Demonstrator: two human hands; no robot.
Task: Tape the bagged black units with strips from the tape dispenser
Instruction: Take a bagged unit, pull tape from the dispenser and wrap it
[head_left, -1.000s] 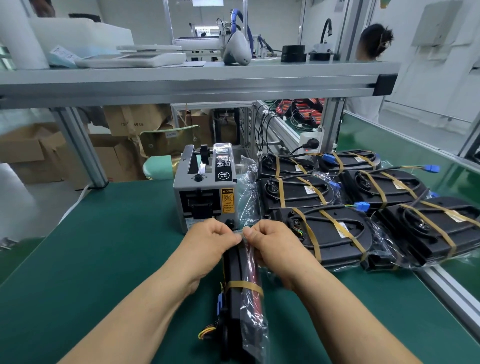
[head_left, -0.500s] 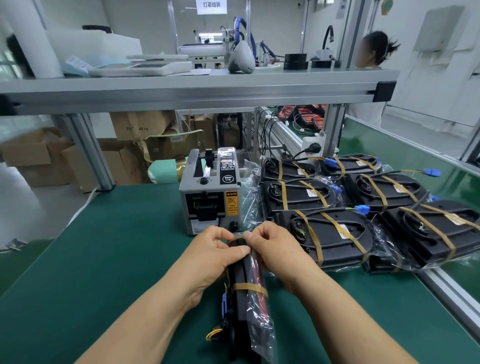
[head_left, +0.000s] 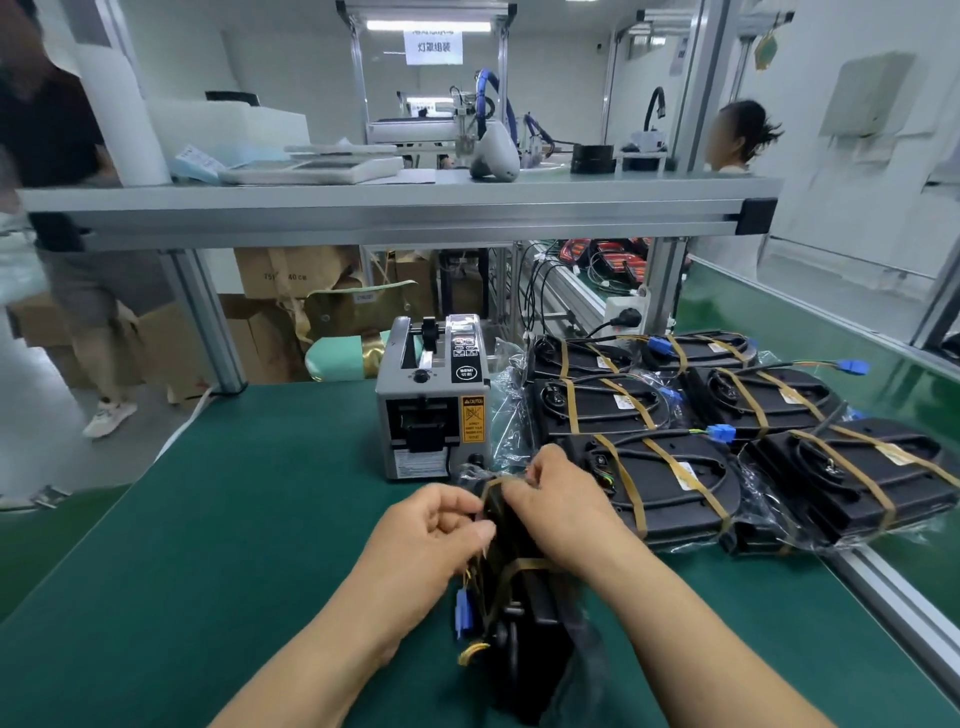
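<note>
Two hands, left (head_left: 431, 538) and right (head_left: 558, 506), pinch tape (head_left: 492, 486) onto the bagged unit (head_left: 535, 623) (edge-up).

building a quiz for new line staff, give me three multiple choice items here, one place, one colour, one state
1. Where does the grey box-shaped tape dispenser stand? A) left of the flat taped black units B) right of them C) on top of them
2. What colour are the tape strips round those units? A) white B) brownish gold C) red
3. How is the bagged black plastic unit nearest the camera? A) flat, untouched B) boxed C) on edge, gripped by left hand and right hand
Answers: 1 A, it sits left of the pile; 2 B, gold-brown bands cross each; 3 C, both hands grip its top end.
</note>
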